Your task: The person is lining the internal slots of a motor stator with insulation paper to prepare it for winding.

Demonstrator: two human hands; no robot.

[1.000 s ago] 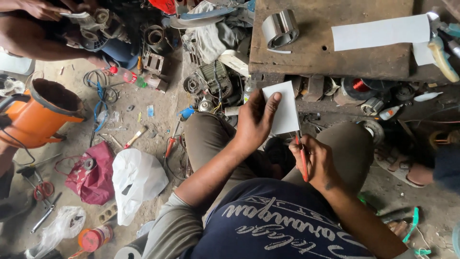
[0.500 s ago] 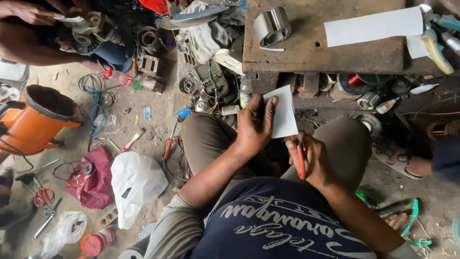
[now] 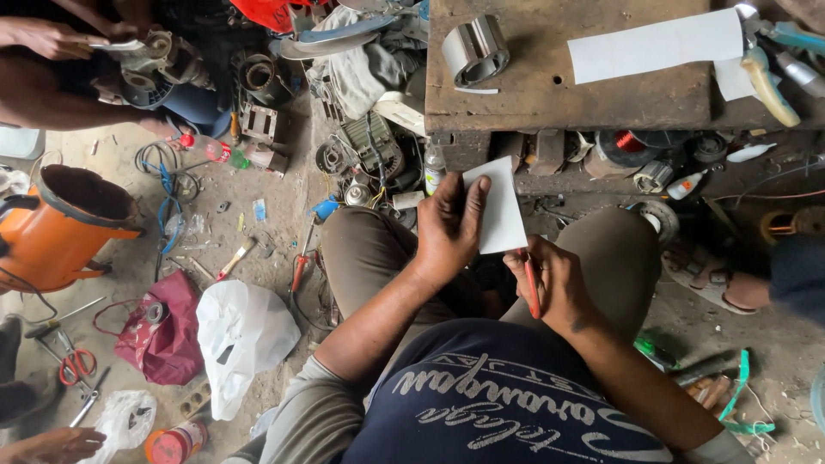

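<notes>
While my left hand (image 3: 449,232) pinches the small white rectangular card (image 3: 497,206) by its near edge, thumb on top and fingers curled behind, the card stands out over my knees with most of it unsupported. My right hand (image 3: 557,288) sits just beside and below that grip, closed around a thin red pen-like tool (image 3: 531,283), its tip up near the card's lower corner; I can't tell whether it touches.

Here's my worry: the card is thin and held at one side only, so I'd judge any press from the red tool could bend or crease it, or skid the tip off the edge toward my own fingers. If my left-hand grip loosens, the card could drop past my knees into the motor parts and wire coils (image 3: 361,155) on the dirt floor (image 3: 129,258) beyond my left hand, and come up dirty.

Ahead of both hands, the worn brown wooden tabletop (image 3: 533,94) carries a long white paper strip (image 3: 657,47) and a shiny steel ring (image 3: 474,50). Another person's hands (image 3: 43,36) work well off to my left, beyond an orange bucket-shaped housing (image 3: 51,232).
</notes>
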